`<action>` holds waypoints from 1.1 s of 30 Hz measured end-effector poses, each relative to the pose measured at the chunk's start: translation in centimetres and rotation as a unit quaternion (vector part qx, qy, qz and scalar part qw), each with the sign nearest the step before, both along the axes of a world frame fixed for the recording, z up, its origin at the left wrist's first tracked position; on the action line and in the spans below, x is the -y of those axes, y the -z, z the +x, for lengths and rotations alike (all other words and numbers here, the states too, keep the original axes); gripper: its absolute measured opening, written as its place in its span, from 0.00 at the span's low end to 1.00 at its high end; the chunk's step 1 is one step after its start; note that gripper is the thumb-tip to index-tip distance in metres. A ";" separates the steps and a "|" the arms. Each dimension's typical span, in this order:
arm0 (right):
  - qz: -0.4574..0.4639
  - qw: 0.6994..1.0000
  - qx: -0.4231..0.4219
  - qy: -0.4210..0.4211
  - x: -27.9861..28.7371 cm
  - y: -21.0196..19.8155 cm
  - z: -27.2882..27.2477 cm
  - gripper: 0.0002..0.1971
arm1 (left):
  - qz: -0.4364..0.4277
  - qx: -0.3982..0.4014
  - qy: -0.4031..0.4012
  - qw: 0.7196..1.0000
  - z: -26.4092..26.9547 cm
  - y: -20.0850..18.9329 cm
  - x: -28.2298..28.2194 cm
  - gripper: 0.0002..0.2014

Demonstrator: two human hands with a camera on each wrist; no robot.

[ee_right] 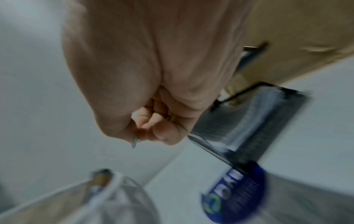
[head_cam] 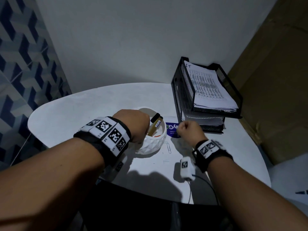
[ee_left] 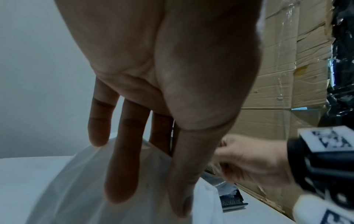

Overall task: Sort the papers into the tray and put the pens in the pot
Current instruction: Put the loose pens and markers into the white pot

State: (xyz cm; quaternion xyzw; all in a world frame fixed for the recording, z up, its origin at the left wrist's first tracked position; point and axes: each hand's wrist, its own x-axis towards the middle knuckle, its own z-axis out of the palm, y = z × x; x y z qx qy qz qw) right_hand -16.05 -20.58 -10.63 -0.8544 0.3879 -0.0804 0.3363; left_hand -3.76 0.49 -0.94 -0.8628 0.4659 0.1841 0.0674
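Observation:
A white faceted pot (head_cam: 151,145) stands mid-table with a black-capped, yellow-bodied marker (head_cam: 155,125) leaning inside. My left hand (head_cam: 133,125) reaches over its left rim; in the left wrist view its fingers (ee_left: 126,174) are straight and lie against the pot (ee_left: 67,189). To the right of the pot, my right hand (head_cam: 186,130) is a fist, pinching a small metal paper clip (ee_right: 134,141). The black mesh tray (head_cam: 183,90) at the back right holds printed papers (head_cam: 210,87) on its top level and more sheets below.
A blue card (head_cam: 171,129) lies between pot and tray, under my right hand. Another paper clip (head_cam: 168,147) lies on the table beside the pot. A white tagged device (head_cam: 185,167) with a cable sits near the front edge. A cardboard box (head_cam: 275,80) stands at the right.

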 end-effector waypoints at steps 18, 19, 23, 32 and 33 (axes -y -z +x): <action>0.248 0.948 0.197 0.019 -4.6 -4.6 2.4 0.08 | -0.025 -0.002 -0.014 1.000 0.9 -0.6 -1.4 0.11; 0.267 0.943 0.195 0.024 -4.6 -4.3 2.3 0.09 | -0.025 0.000 -0.013 1.000 1.0 -0.5 -1.3 0.10; 0.271 0.943 0.191 -0.028 -5.6 -3.6 3.3 0.10 | -0.019 -0.003 -0.016 1.000 0.8 -0.2 -0.4 0.11; 0.129 0.985 0.059 0.102 0.0 0.1 0.7 0.08 | -0.011 0.004 -0.041 0.999 1.5 0.1 -0.3 0.09; 0.100 0.991 -0.007 0.086 0.1 1.3 0.0 0.06 | -0.014 0.004 -0.046 0.999 1.7 0.1 -0.4 0.08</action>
